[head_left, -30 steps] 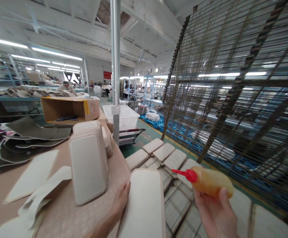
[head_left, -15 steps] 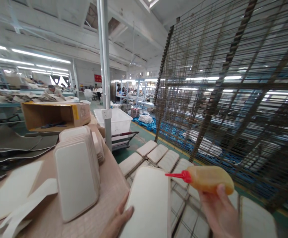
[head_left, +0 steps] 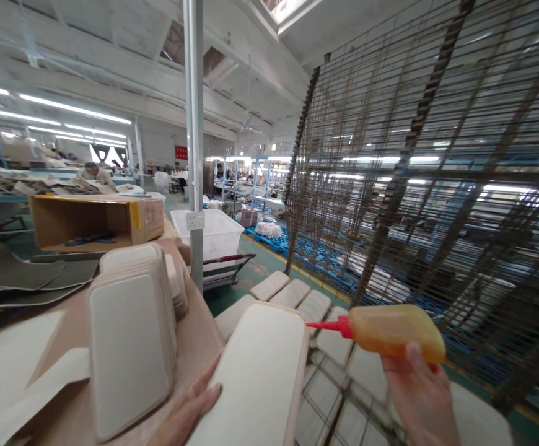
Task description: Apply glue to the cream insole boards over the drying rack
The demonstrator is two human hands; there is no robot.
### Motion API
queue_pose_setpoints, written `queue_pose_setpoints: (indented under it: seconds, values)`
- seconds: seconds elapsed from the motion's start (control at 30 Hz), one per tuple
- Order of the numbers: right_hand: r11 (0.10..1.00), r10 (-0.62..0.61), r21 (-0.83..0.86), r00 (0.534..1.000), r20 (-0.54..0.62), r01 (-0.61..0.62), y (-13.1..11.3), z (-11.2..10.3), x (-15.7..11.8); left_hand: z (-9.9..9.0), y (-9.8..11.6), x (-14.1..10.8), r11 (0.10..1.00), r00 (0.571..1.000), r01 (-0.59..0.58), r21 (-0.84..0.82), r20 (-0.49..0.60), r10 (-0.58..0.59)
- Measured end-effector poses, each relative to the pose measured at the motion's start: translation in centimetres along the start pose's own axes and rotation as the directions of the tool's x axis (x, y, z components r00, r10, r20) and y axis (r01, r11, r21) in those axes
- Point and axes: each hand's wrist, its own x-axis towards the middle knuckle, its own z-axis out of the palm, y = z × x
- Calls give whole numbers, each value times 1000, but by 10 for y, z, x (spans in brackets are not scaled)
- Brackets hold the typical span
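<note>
A cream panel with rounded corners is tilted up in front of me, held at its left edge by my left hand, thumb on its face. My right hand grips a squeeze bottle of amber liquid from below. The bottle lies nearly level, and its red nozzle points left, with the tip at the panel's upper right edge. Whether liquid comes out cannot be seen. A stack of similar panels leans on the brown table to the left.
More panels lie on a wire rack at the front right. A tall wire rack slants upward on the right. Beyond the table stand a metal post, an open cardboard box and a white bin. Grey sheets lie left.
The held panel and my left hand have shifted left in view. My right hand has moved slightly right with the bottle, whose nozzle stays by the panel's edge. The view has shifted a little.
</note>
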Motion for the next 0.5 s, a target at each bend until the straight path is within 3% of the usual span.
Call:
queue_pose_setpoints:
  seconds: [0.5]
  values:
    - [997, 67, -39, 998, 12, -67, 3, -6, 4, 2, 7, 2, 1000, 998, 5, -8, 58, -4]
